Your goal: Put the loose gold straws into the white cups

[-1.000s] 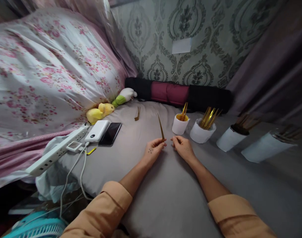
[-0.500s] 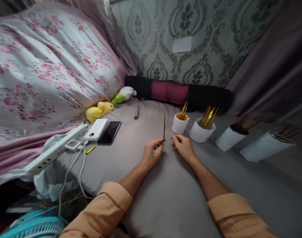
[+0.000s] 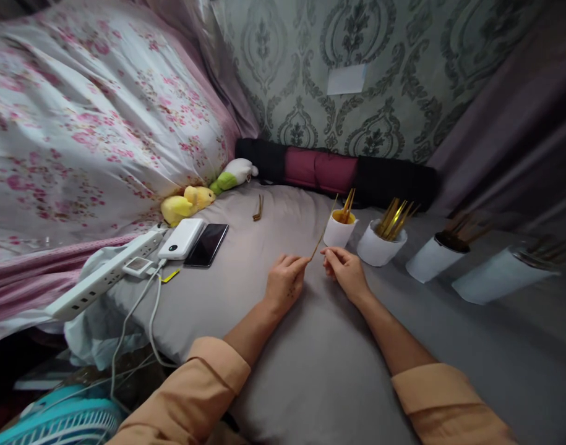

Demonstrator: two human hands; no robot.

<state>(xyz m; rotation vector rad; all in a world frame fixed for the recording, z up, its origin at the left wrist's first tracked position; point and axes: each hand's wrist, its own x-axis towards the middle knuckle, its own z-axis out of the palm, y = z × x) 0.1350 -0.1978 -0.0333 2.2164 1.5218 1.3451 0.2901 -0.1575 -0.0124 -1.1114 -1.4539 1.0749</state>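
Observation:
My left hand (image 3: 286,281) pinches the lower end of a thin golden stick (image 3: 323,230), which leans up and to the right toward a small white cup (image 3: 338,230) with golden sticks in it. My right hand (image 3: 346,269) rests on the grey sheet (image 3: 264,309) just right of the left, its fingers curled close to the stick's lower end; what it holds, if anything, does not show. Beside the small cup stands a wider white cup (image 3: 378,246) with several golden sticks.
Two more white cups (image 3: 431,259) (image 3: 496,275) with dark sticks stand to the right. A loose stick piece (image 3: 257,209), a black phone (image 3: 207,245), a white power bank (image 3: 182,239), a power strip (image 3: 104,275), plush toys (image 3: 187,204), a floral pillow (image 3: 88,123) and a dark bolster (image 3: 338,173) lie around.
The stick in my left hand has swung from leaning left, through upright, to leaning right toward the small cup. Both hands have stayed in place on the sheet.

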